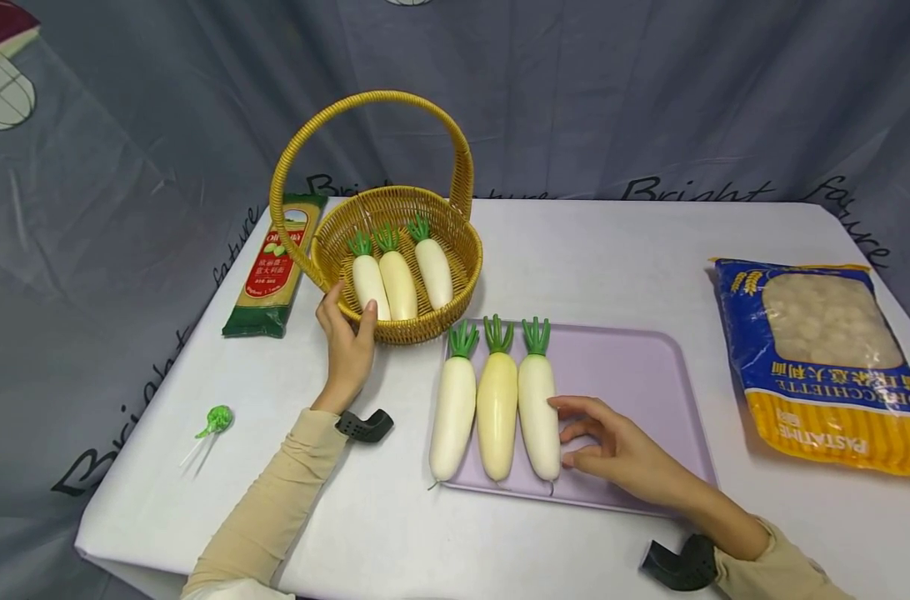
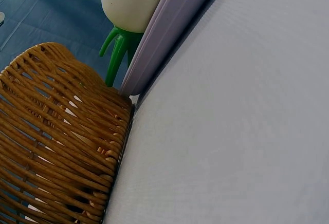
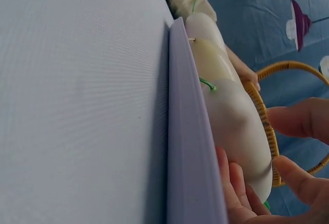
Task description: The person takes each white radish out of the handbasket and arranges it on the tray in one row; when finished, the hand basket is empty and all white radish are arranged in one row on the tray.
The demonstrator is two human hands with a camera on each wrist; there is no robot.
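My left hand touches the front left of a yellow wicker basket, fingers and thumb spread along its rim and side. The basket holds three white radishes with green tops, among them a creamy radish. On a lilac tray lie three more side by side: a left white radish, a yellowish middle radish and a right white radish. My right hand is at that right radish's side, fingertips against it and thumb apart from the index finger. The left wrist view shows the basket's woven wall, with my left hand out of sight.
A green and red pasta packet lies left of the basket, partly behind its handle. A green lollipop sits at the table's left. A blue and orange pasta bag lies right of the tray. Grey curtain cloth hangs behind the white table.
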